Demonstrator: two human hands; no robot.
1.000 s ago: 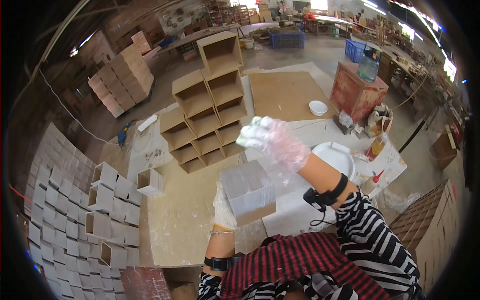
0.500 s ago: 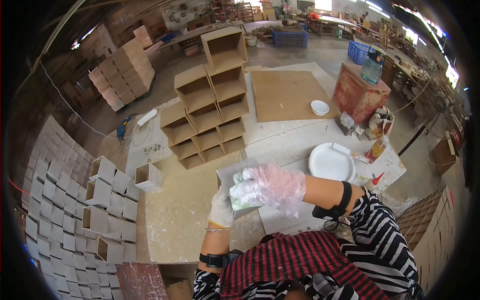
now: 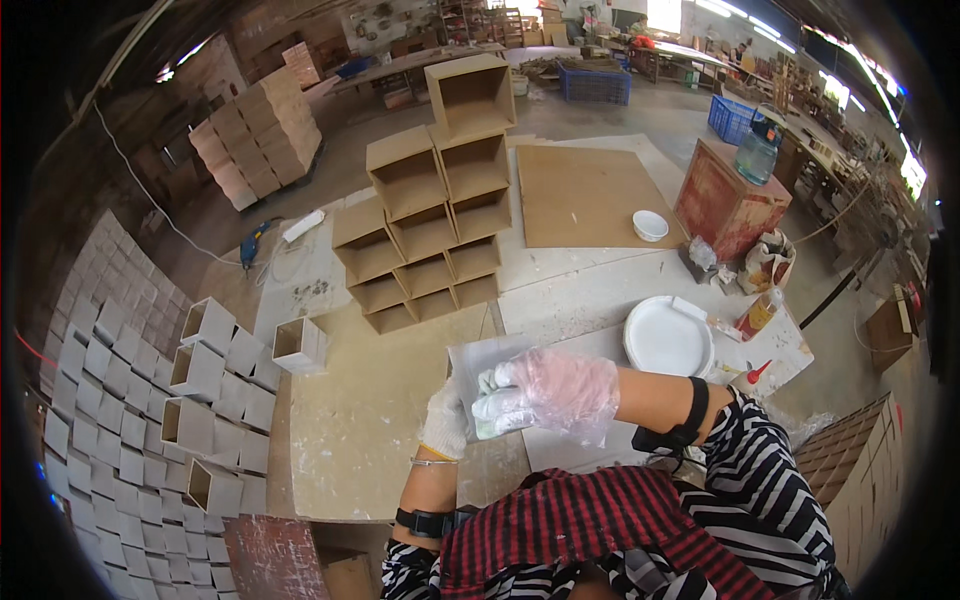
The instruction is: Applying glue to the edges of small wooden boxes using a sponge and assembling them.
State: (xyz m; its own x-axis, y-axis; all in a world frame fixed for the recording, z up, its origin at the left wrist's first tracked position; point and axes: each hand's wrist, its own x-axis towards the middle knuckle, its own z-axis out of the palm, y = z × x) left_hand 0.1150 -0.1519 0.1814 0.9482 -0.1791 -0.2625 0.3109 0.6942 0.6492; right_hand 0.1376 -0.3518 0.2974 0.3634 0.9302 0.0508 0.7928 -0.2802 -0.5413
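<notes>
My left hand (image 3: 443, 422), in a white knit glove, grips the left side of a small pale grey-white box (image 3: 477, 358) over the near part of the table. My right hand (image 3: 555, 392) wears a clear plastic glove over a white, green-tinted one. Its curled fingers lie across the face of that box and cover much of it. A pale green edge shows under these fingers; whether it is a pad or part of the glove cannot be made out. Right of my hands stands a round white tub (image 3: 668, 338) with a paint roller (image 3: 690, 308) on its rim.
Open unpainted boxes (image 3: 420, 215) are stacked ahead on the table. A single white box (image 3: 300, 345) stands left, beside many stacked white boxes (image 3: 130, 440). A brown board (image 3: 580, 195) carries a white bowl (image 3: 650, 226). Farther right are a bottle (image 3: 760, 313) and a red chest (image 3: 735, 195).
My right hand has shifted slightly right across the box, baring more of its upper face. My left hand keeps its grip. The whole view has turned slightly.
</notes>
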